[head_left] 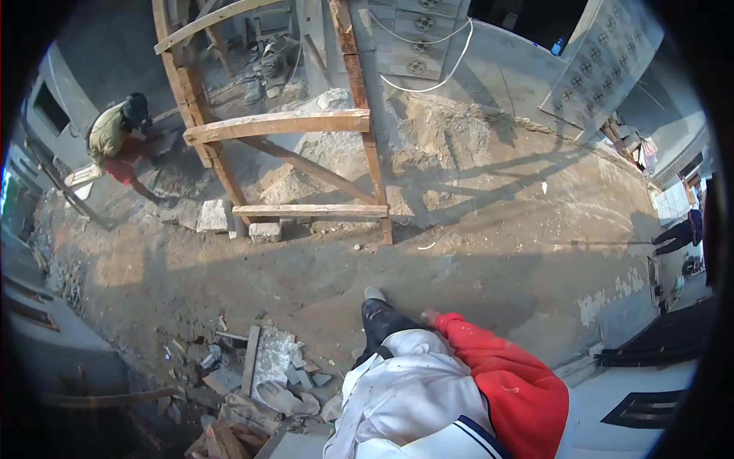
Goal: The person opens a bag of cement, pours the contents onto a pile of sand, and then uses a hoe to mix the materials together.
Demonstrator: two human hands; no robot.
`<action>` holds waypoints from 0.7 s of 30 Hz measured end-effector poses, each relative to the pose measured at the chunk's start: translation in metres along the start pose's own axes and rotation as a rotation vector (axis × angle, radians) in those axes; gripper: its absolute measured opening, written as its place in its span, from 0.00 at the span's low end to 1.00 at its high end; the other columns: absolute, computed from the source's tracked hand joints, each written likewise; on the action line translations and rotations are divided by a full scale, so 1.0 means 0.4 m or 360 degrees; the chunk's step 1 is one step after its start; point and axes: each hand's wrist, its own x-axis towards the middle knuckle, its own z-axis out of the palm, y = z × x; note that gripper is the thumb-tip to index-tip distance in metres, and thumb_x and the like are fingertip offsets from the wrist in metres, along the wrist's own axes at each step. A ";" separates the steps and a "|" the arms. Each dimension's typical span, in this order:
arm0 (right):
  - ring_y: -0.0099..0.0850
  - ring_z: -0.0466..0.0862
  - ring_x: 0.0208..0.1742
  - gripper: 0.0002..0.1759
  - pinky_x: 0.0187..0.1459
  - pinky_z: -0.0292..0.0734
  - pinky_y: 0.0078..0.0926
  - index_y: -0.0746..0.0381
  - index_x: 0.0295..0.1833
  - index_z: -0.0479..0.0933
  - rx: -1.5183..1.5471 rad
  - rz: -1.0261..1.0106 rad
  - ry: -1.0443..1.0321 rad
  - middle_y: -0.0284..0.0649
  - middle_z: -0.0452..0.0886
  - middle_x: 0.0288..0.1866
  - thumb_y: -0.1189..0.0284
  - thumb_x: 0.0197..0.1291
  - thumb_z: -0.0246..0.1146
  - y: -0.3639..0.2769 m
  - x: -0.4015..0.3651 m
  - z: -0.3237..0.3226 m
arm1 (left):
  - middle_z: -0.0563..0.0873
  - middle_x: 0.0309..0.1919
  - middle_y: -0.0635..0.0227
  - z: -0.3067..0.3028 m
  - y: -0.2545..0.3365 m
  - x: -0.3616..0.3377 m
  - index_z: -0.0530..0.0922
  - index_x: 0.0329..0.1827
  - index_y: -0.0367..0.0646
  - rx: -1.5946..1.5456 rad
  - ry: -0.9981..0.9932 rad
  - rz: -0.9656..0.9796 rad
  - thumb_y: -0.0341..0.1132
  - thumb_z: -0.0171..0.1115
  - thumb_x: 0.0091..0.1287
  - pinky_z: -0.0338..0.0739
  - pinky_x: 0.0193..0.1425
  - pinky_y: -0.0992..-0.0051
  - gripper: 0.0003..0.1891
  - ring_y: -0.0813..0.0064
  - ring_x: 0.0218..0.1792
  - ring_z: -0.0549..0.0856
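Observation:
At the end of the red sleeve (505, 375), my right hand (430, 317) hangs low beside my dark trouser leg (382, 320). It is small and partly shaded, and its fingers do not show clearly enough to tell whether they are open or closed. Nothing can be made out in it. The bare ground lies below the hand. My left hand is out of view, and my white shirt (413, 367) fills the lower middle.
A wooden frame ladder (279, 126) stands ahead, near a sand pile (332, 153) and concrete blocks (214, 216). Another person (115, 141) bends over at the left. Rubble (279, 375) lies lower left. Patterned panels (604, 65) lean at the right; another person (683, 232) stands far right.

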 end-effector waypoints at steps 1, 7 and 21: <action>0.43 0.83 0.34 0.12 0.38 0.76 0.37 0.59 0.32 0.82 0.0418 -0.0242 0.0485 0.48 0.82 0.31 0.65 0.51 0.56 0.005 -0.021 -0.028 | 0.78 0.50 0.55 0.231 -0.117 -0.077 0.75 0.51 0.42 0.0054 -0.0537 0.0027 0.51 0.63 0.59 0.68 0.55 0.64 0.24 0.58 0.50 0.76; 0.43 0.81 0.45 0.16 0.47 0.74 0.35 0.61 0.42 0.78 0.0904 -0.0496 0.1147 0.46 0.82 0.41 0.61 0.53 0.58 -0.021 -0.072 -0.286 | 0.80 0.45 0.55 0.421 0.663 -0.584 0.72 0.52 0.40 -0.1805 -0.2296 0.1534 0.36 0.69 0.52 0.75 0.47 0.63 0.25 0.55 0.44 0.80; 0.49 0.72 0.59 0.36 0.56 0.68 0.43 0.59 0.56 0.73 0.0696 0.0385 -0.0084 0.54 0.73 0.57 0.40 0.57 0.48 0.227 -0.389 0.335 | 0.82 0.45 0.53 0.423 0.821 -0.821 0.78 0.51 0.41 -0.0658 -0.3464 0.1321 0.55 0.57 0.59 0.73 0.51 0.64 0.27 0.58 0.44 0.81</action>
